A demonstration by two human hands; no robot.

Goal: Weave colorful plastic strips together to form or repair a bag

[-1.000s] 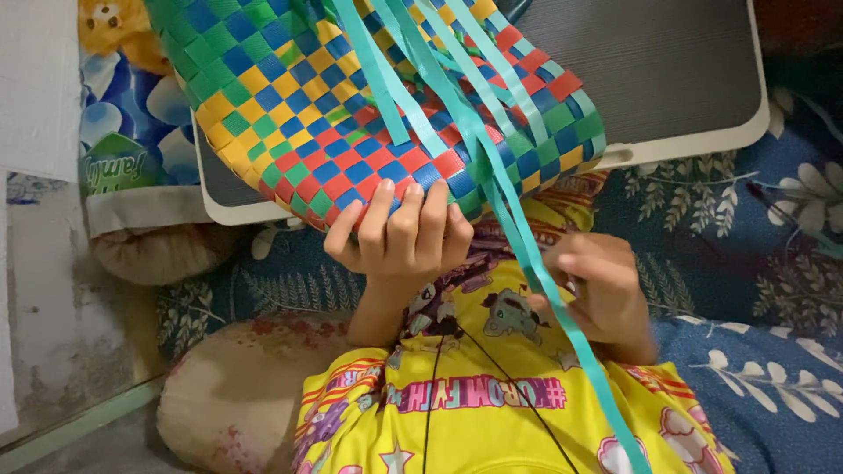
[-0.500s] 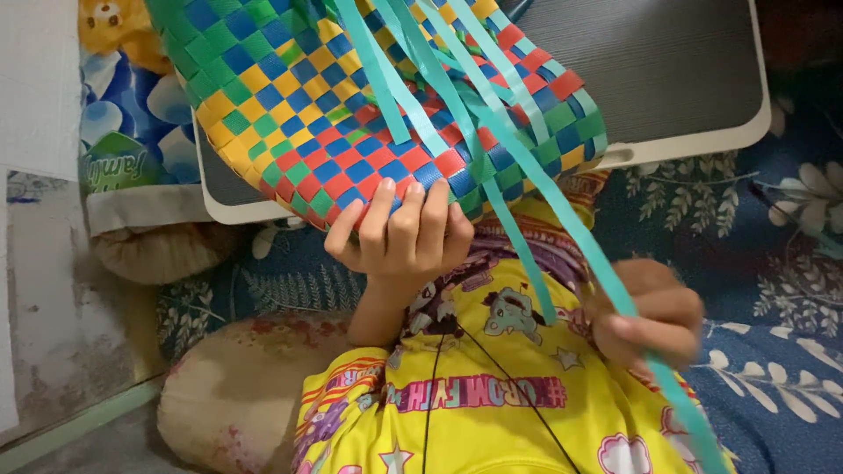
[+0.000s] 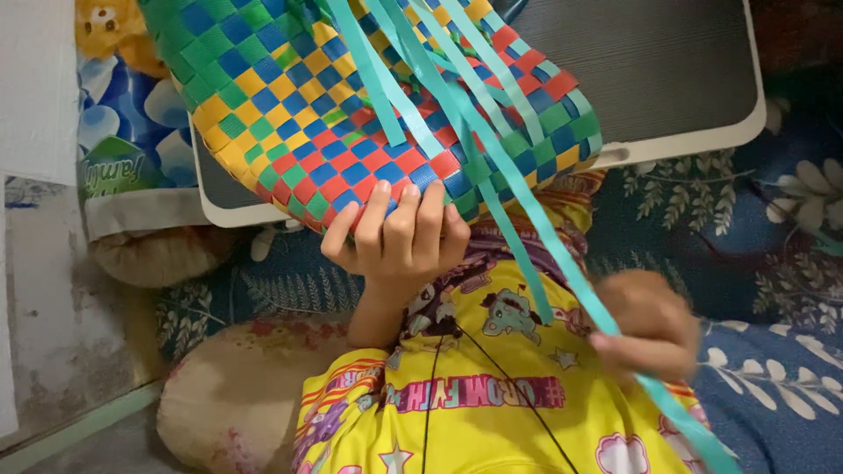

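Observation:
A woven basket point(image 3: 351, 114) of red, blue, green and yellow plastic strips fills the upper middle of the view. My left hand point(image 3: 395, 237) grips its lower edge, fingers spread over the weave. Several loose teal strips point(image 3: 465, 114) hang down from the basket. My right hand point(image 3: 650, 329), blurred, is pinched on one long teal strip point(image 3: 562, 254) that runs taut down to the lower right. My lap is covered in yellow printed cloth point(image 3: 474, 395).
A grey lap tray with a white rim point(image 3: 685, 79) lies behind the basket. A blue floral bedsheet point(image 3: 773, 263) covers the right. A round pillow point(image 3: 228, 404) sits at lower left, with a cartoon-print cushion point(image 3: 123, 114) and a pale wall point(image 3: 35, 88) beyond.
My right hand has slid down and to the right along the teal strip, pulling it longer and tauter. My left hand has stayed on the basket's edge.

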